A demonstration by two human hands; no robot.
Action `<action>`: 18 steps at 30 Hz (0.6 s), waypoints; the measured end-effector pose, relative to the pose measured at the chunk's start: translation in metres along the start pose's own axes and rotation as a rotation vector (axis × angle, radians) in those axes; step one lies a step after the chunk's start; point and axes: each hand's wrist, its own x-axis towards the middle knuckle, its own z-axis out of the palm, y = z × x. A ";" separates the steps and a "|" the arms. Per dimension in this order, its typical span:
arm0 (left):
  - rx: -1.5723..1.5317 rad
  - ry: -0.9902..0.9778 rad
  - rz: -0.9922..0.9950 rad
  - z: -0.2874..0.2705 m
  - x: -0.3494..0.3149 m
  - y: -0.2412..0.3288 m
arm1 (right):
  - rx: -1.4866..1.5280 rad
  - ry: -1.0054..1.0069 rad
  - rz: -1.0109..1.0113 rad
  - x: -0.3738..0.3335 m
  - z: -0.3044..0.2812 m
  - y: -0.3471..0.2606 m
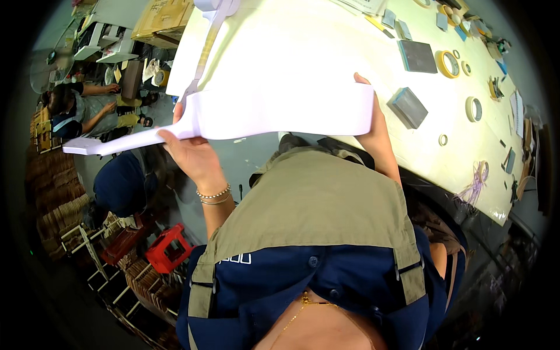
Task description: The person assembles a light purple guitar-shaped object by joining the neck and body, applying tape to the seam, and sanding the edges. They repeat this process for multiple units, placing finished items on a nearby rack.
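Across the front of my body I hold a pale lilac guitar (280,111), edge-on, its neck and headstock pointing left. My left hand (189,154) is wrapped round the neck close to where it meets the body. At the opposite end, my right hand (373,119) grips the rounded bottom of the body; part of that hand is hidden behind it. The guitar is held over the near edge of a pale, brightly lit worktable (280,46).
Dark grey sanding blocks (417,56) and several tape rolls (448,64) lie on the table's right side. A long pale bar (209,49) rises beyond the neck. Leftward are a seated person (87,111), a dark blue cap (121,184) and a red frame (168,248).
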 end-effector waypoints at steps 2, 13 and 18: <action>0.003 0.116 -0.061 -0.019 0.008 -0.015 | -0.004 -0.022 0.089 -0.002 0.003 -0.019; -0.479 -0.212 -0.875 -0.072 -0.001 -0.058 | 0.155 -0.353 -0.313 0.005 0.024 -0.062; -0.480 -0.268 -0.865 -0.076 -0.007 -0.055 | 0.090 -0.347 -0.568 0.008 0.031 -0.065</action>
